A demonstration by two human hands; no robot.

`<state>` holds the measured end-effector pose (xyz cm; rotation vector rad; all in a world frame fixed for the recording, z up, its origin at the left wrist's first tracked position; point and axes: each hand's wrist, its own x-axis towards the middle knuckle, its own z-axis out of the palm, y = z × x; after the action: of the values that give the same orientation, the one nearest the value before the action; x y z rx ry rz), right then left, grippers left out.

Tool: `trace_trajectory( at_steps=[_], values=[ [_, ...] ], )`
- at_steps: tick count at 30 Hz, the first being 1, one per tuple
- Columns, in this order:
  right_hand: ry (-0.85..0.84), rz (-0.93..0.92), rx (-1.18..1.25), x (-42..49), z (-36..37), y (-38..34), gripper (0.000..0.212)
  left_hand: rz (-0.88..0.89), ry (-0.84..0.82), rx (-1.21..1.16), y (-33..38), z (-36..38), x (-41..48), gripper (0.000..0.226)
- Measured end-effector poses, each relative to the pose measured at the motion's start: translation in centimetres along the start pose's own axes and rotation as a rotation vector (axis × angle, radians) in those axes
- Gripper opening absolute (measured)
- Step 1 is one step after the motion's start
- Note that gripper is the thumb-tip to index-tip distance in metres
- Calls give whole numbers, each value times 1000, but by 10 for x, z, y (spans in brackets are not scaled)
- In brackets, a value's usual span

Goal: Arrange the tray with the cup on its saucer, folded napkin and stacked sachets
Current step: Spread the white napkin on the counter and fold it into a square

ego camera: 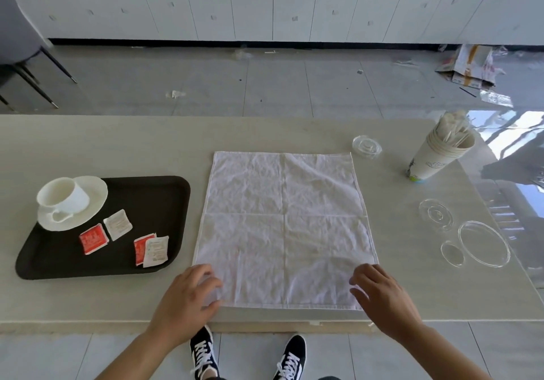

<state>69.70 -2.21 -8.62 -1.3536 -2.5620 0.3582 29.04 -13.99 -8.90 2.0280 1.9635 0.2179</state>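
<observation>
The napkin (284, 226) lies unfolded and flat just right of the tray (164, 191), long axis running away from the person, near edge close along the table's (103, 144) front edge, bare tabletop beyond it. The left hand (185, 300) and the right hand (382, 297) rest palm-down on its two near corners, fingers loosely bent; whether they pinch the cloth cannot be told.

Hidden and cropped
The left hand (188, 294) and right hand (382, 294) hide the near corners of the napkin (284, 226); a white sachet (156, 250) overlaps a red sachet (139, 248); the chair (17, 35) is cut off at left.
</observation>
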Motion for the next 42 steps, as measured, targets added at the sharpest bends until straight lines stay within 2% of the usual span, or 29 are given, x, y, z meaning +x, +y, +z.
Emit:
trace_trajectory(
  at_steps=[3, 10, 12, 16, 19, 21, 23, 25, 26, 28, 32, 35, 38, 42],
  values=[
    [-26, -31, 12, -9, 1, 7, 20, 28, 31, 21, -1, -4, -1, 28],
    [-134, -96, 16, -29, -1, 20, 59, 24, 163, 69, 1, 2, -2, 28],
    [-114, -99, 8, -32, 0, 18, 55, -10, 187, 43, 3, 4, 0, 27],
    [-23, -160, 29, -43, 6, 14, 23, -50, 214, 14, 5, -7, 6, 24],
    [38, -177, 46, -47, 1, 15, 12, 20, 187, 9, 11, -18, 8, 14],
    [68, -106, 73, -42, -6, 12, 20, 89, 147, 1, 13, -23, 8, 15],
    [90, -5, 86, -35, -15, 10, 26, 113, 81, -7, 10, -27, 8, 31],
    [102, 98, 94, -28, -23, 10, 16, 114, 27, -6, 5, -32, 9, 47],
    [88, 126, 101, -26, -27, 10, 15, 108, 11, -21, 4, -35, 9, 46],
    [41, 104, 100, -20, -36, 12, 27, 55, -25, -120, 5, -42, 13, 33],
    [8, 0, 45, -13, -41, 17, 29, -203, -54, -403, 3, -55, 26, 6],
    [33, 181, 208, -11, -38, 23, 19, -293, -77, -580, -1, -61, 29, 11],
    [42, 389, 393, -1, -36, 29, 27, -325, -70, -693, -3, -67, 36, 17],
    [102, 511, 473, 38, -38, 30, 25, -382, -3, -771, -1, -73, 60, 14]
  ],
)
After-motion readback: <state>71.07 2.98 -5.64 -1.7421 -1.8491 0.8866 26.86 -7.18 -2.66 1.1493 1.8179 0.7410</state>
